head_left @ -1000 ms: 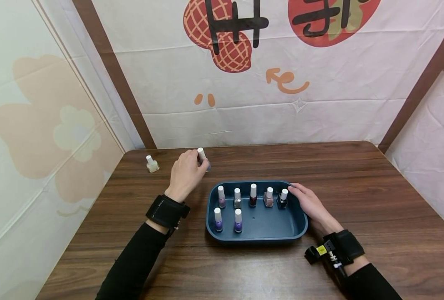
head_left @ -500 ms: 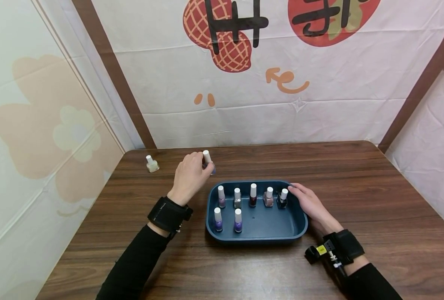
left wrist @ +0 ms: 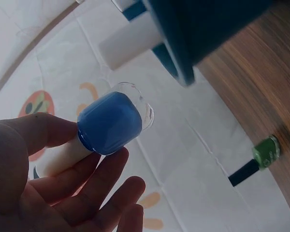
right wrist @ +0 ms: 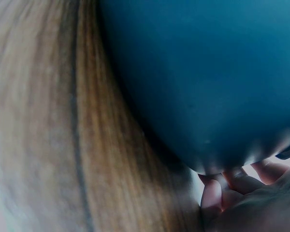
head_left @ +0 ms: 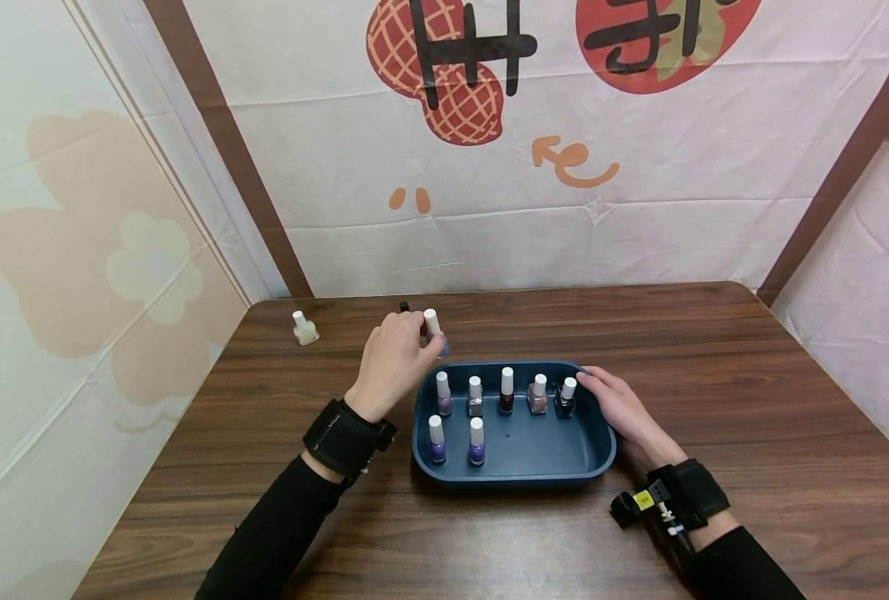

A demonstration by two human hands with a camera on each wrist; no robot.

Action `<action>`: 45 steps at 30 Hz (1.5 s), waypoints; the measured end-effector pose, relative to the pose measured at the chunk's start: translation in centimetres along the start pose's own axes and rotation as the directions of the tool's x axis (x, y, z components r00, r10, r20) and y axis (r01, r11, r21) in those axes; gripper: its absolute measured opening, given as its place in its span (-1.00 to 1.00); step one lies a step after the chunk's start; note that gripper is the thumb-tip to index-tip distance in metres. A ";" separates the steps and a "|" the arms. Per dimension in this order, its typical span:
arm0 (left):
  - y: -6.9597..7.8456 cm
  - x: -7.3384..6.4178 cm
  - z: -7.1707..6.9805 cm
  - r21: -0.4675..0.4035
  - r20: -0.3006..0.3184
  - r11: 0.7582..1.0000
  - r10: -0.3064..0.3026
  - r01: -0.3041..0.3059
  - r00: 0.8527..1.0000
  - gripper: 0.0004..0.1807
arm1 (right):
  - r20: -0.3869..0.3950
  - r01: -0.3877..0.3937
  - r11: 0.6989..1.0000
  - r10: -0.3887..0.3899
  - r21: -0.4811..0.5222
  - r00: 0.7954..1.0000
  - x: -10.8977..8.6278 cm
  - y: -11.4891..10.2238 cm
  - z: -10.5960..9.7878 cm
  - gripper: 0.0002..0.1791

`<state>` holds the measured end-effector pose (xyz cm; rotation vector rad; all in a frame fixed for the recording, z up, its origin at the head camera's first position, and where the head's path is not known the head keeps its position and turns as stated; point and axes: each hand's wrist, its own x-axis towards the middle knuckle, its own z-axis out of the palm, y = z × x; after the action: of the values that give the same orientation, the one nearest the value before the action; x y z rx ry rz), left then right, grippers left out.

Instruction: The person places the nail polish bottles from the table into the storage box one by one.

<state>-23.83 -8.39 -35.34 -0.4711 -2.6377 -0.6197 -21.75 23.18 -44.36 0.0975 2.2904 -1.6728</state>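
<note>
My left hand (head_left: 393,360) pinches a nail polish bottle (left wrist: 111,122) by its white cap, thumb on one side and fingers on the other. The polish is blue, and the bottle is just past the far left corner of a dark blue tray (head_left: 537,450). With my right hand (head_left: 627,410) I grip the tray's right end, fingertips against the outer wall in the right wrist view. Inside the tray, several white-capped nail polish bottles stand in a back row, and two purple ones (head_left: 476,450) stand in front at the left.
A pale nail polish bottle (head_left: 306,332) stands at the table's far left. Behind my left hand is a green nail polish bottle (left wrist: 267,152) with a black cap, mostly hidden in the head view. A printed cloth (head_left: 489,250) hangs along the back edge of the wooden table (head_left: 714,375).
My left hand has carried the blue nail polish right and nearer, towards the tray, uncovering a black cap behind it. The right hand and tray have stayed put.
</note>
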 end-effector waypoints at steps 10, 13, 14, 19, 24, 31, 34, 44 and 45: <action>1.4 -0.5 0.0 0.006 0.030 1.000 0.014 -0.014 0.999 -0.82 | -0.003 0.018 1.000 -0.018 -0.002 1.000 0.0 0.0 0.1 -0.39; 1.8 -0.7 0.0 0.006 0.042 1.000 0.015 -0.015 0.999 -0.82 | 0.000 0.017 1.000 -0.017 0.005 1.000 0.0 0.0 0.1 -0.39; 1.9 -0.7 0.0 0.008 0.044 1.000 0.015 -0.016 0.999 -0.83 | 0.002 0.019 1.000 -0.019 0.006 1.000 0.0 0.0 0.1 -0.39; 2.3 -0.9 0.1 0.008 0.058 1.000 0.022 -0.022 0.998 -0.83 | 0.004 0.024 1.000 -0.024 -0.001 1.000 0.0 0.0 0.1 -0.38; 2.9 -1.1 0.2 -0.014 0.089 1.000 0.022 -0.021 0.996 -0.84 | 0.001 0.022 1.000 -0.022 -0.005 1.000 0.0 0.0 0.1 -0.37; 3.8 -1.5 0.1 -0.054 0.140 0.998 0.046 -0.039 0.989 -0.87 | 0.006 0.023 1.000 -0.023 0.010 1.000 -0.1 -0.1 0.0 -0.38; 4.2 -1.7 0.1 -0.070 0.152 0.996 0.058 -0.048 0.987 -0.88 | 0.004 0.018 1.000 -0.018 0.009 1.000 -0.1 -0.1 0.0 -0.39; 5.2 -2.2 0.3 -0.062 0.188 0.993 0.109 -0.099 0.976 -0.87 | -0.002 0.017 1.000 -0.017 0.000 1.000 0.0 0.1 0.0 -0.39; 5.3 -2.3 0.3 -0.062 0.197 0.993 0.112 -0.102 0.974 -0.87 | -0.003 0.018 1.000 -0.018 -0.001 1.000 0.0 0.1 0.0 -0.39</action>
<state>-19.79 -4.25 -34.74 -0.7211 -2.7659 -0.6373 -21.72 23.18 -44.41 0.0793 2.3006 -1.6818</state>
